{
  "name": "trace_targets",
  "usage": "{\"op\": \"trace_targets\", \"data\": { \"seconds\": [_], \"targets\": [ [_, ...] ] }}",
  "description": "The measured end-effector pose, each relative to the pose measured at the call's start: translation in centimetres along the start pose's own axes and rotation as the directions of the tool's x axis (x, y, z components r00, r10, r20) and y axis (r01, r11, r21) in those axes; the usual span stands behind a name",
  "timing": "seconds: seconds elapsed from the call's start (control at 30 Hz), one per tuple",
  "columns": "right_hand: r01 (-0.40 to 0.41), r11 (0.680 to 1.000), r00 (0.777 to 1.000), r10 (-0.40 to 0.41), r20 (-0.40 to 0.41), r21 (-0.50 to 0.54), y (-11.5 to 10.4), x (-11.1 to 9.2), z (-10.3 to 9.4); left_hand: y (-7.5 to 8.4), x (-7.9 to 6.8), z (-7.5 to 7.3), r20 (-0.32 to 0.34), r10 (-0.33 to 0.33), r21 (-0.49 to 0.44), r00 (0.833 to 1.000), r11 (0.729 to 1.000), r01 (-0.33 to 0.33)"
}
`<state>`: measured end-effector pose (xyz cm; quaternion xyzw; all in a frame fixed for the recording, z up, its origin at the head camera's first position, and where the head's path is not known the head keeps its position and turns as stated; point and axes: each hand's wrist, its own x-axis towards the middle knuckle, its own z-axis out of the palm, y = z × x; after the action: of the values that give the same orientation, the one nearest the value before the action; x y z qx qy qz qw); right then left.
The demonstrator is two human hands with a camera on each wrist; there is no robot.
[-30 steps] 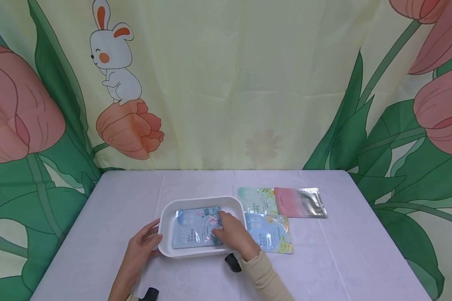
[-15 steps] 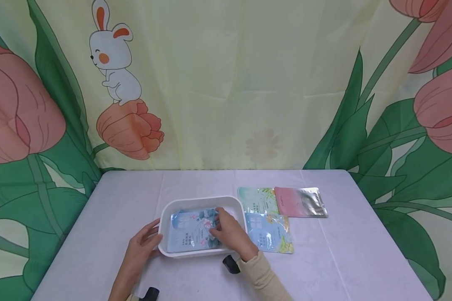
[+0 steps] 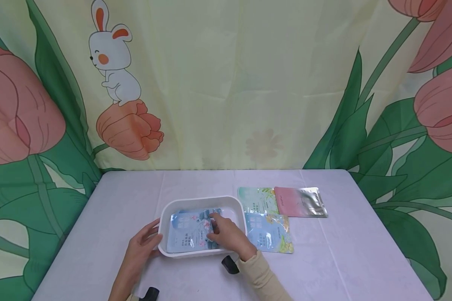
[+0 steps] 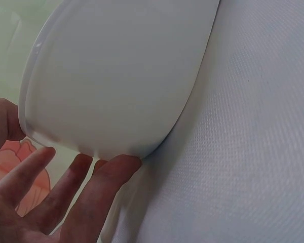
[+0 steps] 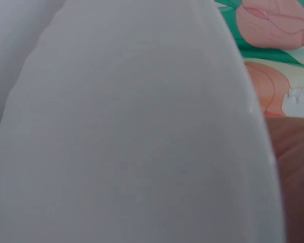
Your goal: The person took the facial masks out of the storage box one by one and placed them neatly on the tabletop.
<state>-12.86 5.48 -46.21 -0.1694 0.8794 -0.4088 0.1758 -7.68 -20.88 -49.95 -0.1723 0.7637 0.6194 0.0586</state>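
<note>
A white rectangular tray (image 3: 231,205) stands on the table, with a blue, flower-printed face mask packet (image 3: 188,230) lying flat inside. My left hand (image 3: 143,240) touches the tray's left outer wall with its fingertips; in the left wrist view the fingers (image 4: 78,190) reach up to the wall. My right hand (image 3: 227,235) is over the tray, thumb and fingertips on the packet's right part, whose top right corner shows past the fingers. In the right wrist view the tray wall (image 5: 131,126) hides most of this hand.
Right of the tray lie a green packet (image 3: 257,200), a pink and silver packet (image 3: 297,202) and another blue packet (image 3: 269,234), their edges touching or overlapping. A white cloth covers the table (image 3: 335,259). A printed curtain (image 3: 218,83) hangs behind.
The blue packet has shifted left and toward the near side inside the tray and now lies flat. My right hand has slid left over it. My left hand has stayed put.
</note>
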Motion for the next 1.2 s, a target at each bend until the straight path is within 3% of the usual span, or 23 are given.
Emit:
{"op": "trace_targets", "data": {
  "seconds": [0.3, 1.2],
  "targets": [
    [-0.014, 0.999, 0.999, 0.015, -0.032, 0.041, -0.1, -0.1, 0.2, 0.0, 0.0, 0.1, -0.007, -0.001, 0.002, 1.000, 1.000, 0.001],
    [0.142, 0.982, 0.986, -0.131, -0.099, 0.120, 0.2, -0.6, -1.7, 0.3, 0.0, 0.0, -0.003, -0.011, -0.006, 1.000, 1.000, 0.011]
  ]
}}
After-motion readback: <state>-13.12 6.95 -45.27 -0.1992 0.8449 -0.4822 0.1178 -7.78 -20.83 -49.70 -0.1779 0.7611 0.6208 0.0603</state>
